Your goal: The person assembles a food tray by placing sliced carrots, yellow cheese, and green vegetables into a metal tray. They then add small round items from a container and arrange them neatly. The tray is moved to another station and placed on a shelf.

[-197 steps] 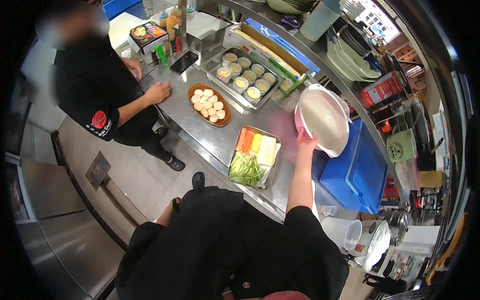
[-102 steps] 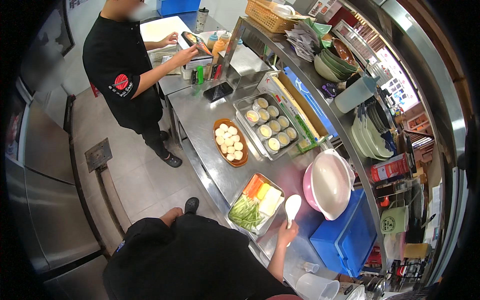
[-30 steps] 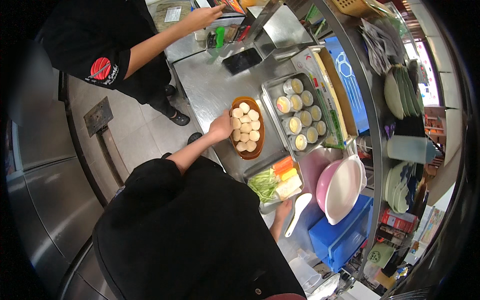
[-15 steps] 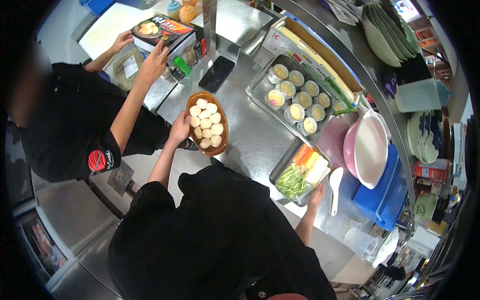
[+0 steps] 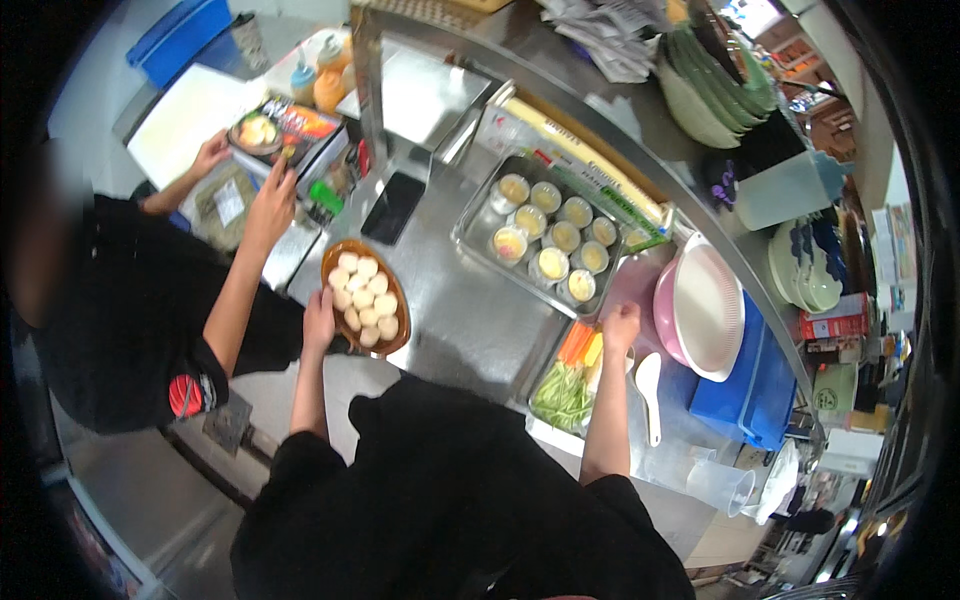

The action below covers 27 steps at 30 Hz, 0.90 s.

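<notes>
My left hand (image 5: 318, 321) grips the near left rim of an oval brown dish (image 5: 405, 318) above the counter's left side. Several round, pale dough-like balls (image 5: 366, 298) lie in the dish. My right hand (image 5: 619, 326), fingers curled, is over the far right corner of a metal tray of cut vegetables; whether anything is in those fingers is hidden. That tray holds green strips (image 5: 563, 397), orange sticks (image 5: 577, 343) and yellow pieces (image 5: 594, 350); my forearm covers its right part. A white rice paddle (image 5: 648, 385) lies just right of this arm.
A metal tray (image 5: 470, 237) of several small filled cups stands beyond the vegetables, before a long box (image 5: 570, 165). At right are a pink and white colander (image 5: 705, 310) and blue container (image 5: 745, 385). A phone (image 5: 394, 208) lies near the dish. At left, a co-worker (image 5: 130, 310) handles a printed box (image 5: 285, 130).
My right hand has gone from the vegetable tray's near right side to its far right corner, its fingers now curled. My left hand keeps the dish. The whole view has shifted.
</notes>
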### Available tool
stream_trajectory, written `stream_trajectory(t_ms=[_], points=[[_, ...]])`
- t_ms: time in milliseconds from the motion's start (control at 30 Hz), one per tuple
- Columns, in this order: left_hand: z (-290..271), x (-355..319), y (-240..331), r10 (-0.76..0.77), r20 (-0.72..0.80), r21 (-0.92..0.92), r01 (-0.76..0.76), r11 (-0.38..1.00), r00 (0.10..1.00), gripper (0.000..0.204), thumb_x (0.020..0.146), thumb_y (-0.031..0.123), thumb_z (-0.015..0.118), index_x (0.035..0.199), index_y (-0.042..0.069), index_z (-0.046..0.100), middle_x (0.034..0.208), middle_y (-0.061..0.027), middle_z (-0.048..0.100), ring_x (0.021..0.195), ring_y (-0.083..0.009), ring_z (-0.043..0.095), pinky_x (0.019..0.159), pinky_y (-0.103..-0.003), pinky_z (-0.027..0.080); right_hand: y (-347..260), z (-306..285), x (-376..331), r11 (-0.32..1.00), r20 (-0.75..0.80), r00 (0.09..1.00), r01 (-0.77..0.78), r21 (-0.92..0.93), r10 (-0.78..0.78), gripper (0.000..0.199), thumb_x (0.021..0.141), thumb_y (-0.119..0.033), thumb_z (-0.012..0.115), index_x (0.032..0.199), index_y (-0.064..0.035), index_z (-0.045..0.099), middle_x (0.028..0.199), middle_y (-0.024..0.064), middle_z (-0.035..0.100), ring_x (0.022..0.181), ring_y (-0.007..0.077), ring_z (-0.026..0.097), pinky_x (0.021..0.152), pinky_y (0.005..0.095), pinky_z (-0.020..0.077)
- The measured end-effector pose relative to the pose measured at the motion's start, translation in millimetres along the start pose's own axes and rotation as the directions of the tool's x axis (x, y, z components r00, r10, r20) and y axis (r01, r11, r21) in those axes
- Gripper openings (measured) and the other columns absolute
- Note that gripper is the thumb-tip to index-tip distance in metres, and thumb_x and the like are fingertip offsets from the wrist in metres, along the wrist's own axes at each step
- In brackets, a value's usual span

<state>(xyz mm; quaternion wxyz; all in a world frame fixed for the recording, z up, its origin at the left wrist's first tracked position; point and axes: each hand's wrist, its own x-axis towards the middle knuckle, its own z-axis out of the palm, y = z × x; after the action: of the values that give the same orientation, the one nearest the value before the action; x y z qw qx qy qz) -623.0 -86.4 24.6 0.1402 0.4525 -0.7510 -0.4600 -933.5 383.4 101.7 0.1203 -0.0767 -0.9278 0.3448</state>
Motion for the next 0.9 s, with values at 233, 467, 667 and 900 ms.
stream_trajectory(t_ms=[233,467,667,900], points=[[11,-66,-11,-0.029,-0.274,-0.179,-0.021,0.984,0.961,0.036,0.101,0.034,0.048,0.105,-0.001,0.056,0.086,-0.0115,0.059,0.077,-0.0247,0.057,0.072,-0.036,0.046,-37,33,0,0.954,0.133,0.982,-0.092,-0.284,0.134,0.033,0.079,-0.018,0.056,0.102,0.0034,0.064,0.097,0.0302,0.066,0.097,0.0444,0.064,0.087,0.0501,0.0494],[28,-161,63,-0.026,0.489,-0.348,0.223,0.91,0.872,0.025,0.1,0.027,0.054,0.092,0.003,0.059,0.071,0.0032,0.048,0.063,-0.0085,0.045,0.058,-0.022,0.036,-41,29,-9,0.948,0.191,0.963,-0.129,-0.291,0.189,0.031,0.077,-0.013,0.056,0.103,0.0034,0.064,0.101,0.0298,0.066,0.099,0.0449,0.063,0.089,0.0482,0.0495],[69,-119,136,0.316,0.643,-0.294,-0.156,0.943,0.698,0.027,0.096,0.025,0.056,0.104,0.0,0.061,0.087,-0.01,0.064,0.082,-0.0172,0.06,0.074,-0.03,0.047,-39,35,-33,0.966,0.218,0.965,-0.091,-0.244,0.146,0.03,0.075,-0.012,0.058,0.097,0.0083,0.061,0.095,0.032,0.066,0.096,0.0456,0.064,0.086,0.0478,0.0504],[99,-96,183,0.364,0.787,-0.139,-0.432,0.891,0.497,0.037,0.095,0.033,0.056,0.108,-0.001,0.061,0.091,-0.0189,0.066,0.086,-0.0296,0.064,0.078,-0.037,0.048,-53,37,-91,0.964,0.325,0.908,-0.261,-0.054,0.264,0.033,0.083,-0.012,0.058,0.106,0.011,0.052,0.089,0.0311,0.065,0.078,0.0431,0.068,0.07,0.0465,0.0555]])
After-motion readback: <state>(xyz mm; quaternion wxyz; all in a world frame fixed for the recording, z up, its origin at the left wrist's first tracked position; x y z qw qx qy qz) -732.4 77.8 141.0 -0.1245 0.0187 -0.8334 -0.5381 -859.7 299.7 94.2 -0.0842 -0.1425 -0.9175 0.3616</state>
